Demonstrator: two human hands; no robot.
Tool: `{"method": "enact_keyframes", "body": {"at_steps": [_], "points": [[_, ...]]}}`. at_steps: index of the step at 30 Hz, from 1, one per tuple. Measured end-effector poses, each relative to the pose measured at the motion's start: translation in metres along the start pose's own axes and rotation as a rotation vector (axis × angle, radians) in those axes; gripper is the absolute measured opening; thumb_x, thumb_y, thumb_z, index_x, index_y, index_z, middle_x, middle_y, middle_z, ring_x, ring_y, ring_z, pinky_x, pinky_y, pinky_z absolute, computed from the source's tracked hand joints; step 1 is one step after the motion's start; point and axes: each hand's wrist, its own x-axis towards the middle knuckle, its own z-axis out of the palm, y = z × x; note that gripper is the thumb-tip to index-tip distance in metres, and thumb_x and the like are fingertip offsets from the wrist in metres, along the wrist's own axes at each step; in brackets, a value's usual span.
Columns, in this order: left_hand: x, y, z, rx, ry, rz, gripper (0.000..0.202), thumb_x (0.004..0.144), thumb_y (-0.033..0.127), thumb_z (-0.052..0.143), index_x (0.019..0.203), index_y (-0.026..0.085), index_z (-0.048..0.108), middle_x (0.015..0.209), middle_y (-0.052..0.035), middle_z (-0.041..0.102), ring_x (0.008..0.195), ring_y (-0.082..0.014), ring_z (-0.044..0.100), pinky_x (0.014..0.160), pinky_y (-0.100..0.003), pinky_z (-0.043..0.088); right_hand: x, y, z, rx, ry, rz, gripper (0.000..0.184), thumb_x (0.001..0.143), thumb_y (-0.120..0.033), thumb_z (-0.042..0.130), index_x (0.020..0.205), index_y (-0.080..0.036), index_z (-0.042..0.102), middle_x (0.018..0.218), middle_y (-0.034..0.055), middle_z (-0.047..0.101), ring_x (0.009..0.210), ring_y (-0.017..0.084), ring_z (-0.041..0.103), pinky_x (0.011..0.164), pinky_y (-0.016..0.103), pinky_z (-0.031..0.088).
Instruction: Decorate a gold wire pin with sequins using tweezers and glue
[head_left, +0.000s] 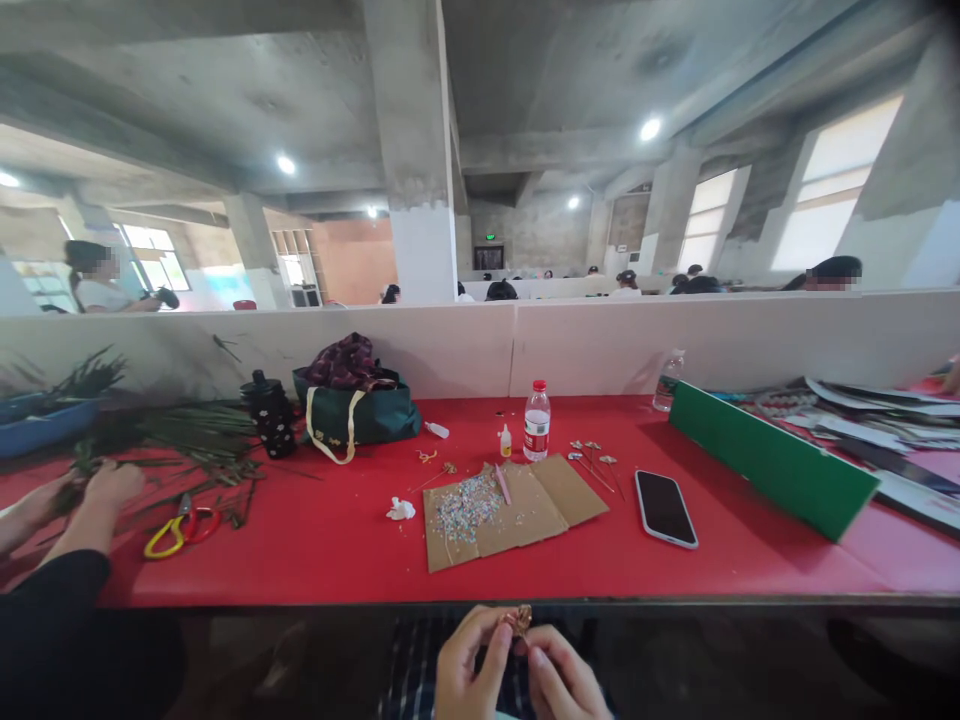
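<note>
Held up at six o'clock, just below the edge of the red worktop (300, 570), a small twisted bronze ornament (519, 620) clamped between the fingers of the left hand (469, 665) and right hand (559, 678), likely for steady close-up handling

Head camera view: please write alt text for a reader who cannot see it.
A person's left hand and right hand hold a small golden twisted piece in front of a red table. On it lie a cardboard sheet scattered with tiny coloured bits, a phone and a water bottle. Another person's hands work on green leaves at the left.
</note>
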Motion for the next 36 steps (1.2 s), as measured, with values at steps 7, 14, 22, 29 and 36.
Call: {"method": "enact_keyframes", "body": {"at_steps": [7, 14, 22, 29, 36], "points": [[0.042, 0.031, -0.01, -0.044, 0.064, -0.111, 0.044, 0.072, 0.056, 0.066, 0.086, 0.015, 0.073, 0.084, -0.0092, 0.072, 0.081, -0.0218, 0.065, 0.074, -0.028, 0.051, 0.009, -0.019, 0.007, -0.032, -0.055, 0.086, 0.058, 0.069, -0.075, 0.055, 0.075, -0.017, 0.05, 0.044, -0.0112, 0.025, 0.038, 0.002, 0.016, 0.038, 0.017, 0.008], [0.053, 0.043, -0.006, -0.082, 0.044, -0.095, 0.047, 0.077, 0.056, 0.06, 0.092, 0.014, 0.072, 0.075, -0.0064, 0.069, 0.077, -0.0187, 0.061, 0.079, -0.029, 0.049, 0.02, -0.024, 0.006, 0.044, -0.196, 0.07, 0.053, 0.074, -0.07, 0.055, 0.077, -0.018, 0.047, 0.043, -0.0125, 0.027, 0.036, 0.002, 0.016, 0.035, 0.016, 0.013], [0.043, 0.047, -0.004, -0.015, -0.166, -0.064, 0.042, 0.083, 0.053, 0.054, 0.084, 0.016, 0.073, 0.086, -0.0082, 0.071, 0.078, -0.0183, 0.062, 0.077, -0.027, 0.049, 0.01, -0.025, 0.017, 0.153, -0.168, 0.089, 0.049, 0.074, -0.065, 0.061, 0.074, -0.018, 0.047, 0.041, -0.013, 0.026, 0.035, 0.001, 0.011, 0.035, 0.016, 0.008], [0.042, 0.05, -0.002, -0.011, -0.184, -0.031, 0.042, 0.085, 0.052, 0.052, 0.084, 0.016, 0.074, 0.088, -0.0094, 0.072, 0.077, -0.018, 0.062, 0.076, -0.027, 0.049, 0.011, -0.026, 0.013, 0.113, -0.186, 0.068, 0.048, 0.076, -0.064, 0.059, 0.076, -0.018, 0.047, 0.042, -0.0126, 0.025, 0.035, 0.001, 0.012, 0.035, 0.016, 0.009], [0.049, 0.058, -0.003, -0.006, -0.207, 0.006, 0.043, 0.087, 0.051, 0.05, 0.088, 0.015, 0.073, 0.077, -0.0074, 0.071, 0.077, -0.0182, 0.064, 0.083, -0.029, 0.047, 0.013, -0.038, 0.02, 0.171, -0.159, 0.039, 0.047, 0.074, -0.063, 0.061, 0.077, -0.018, 0.047, 0.041, -0.0138, 0.025, 0.034, 0.0, 0.009, 0.032, 0.014, 0.009]]}}
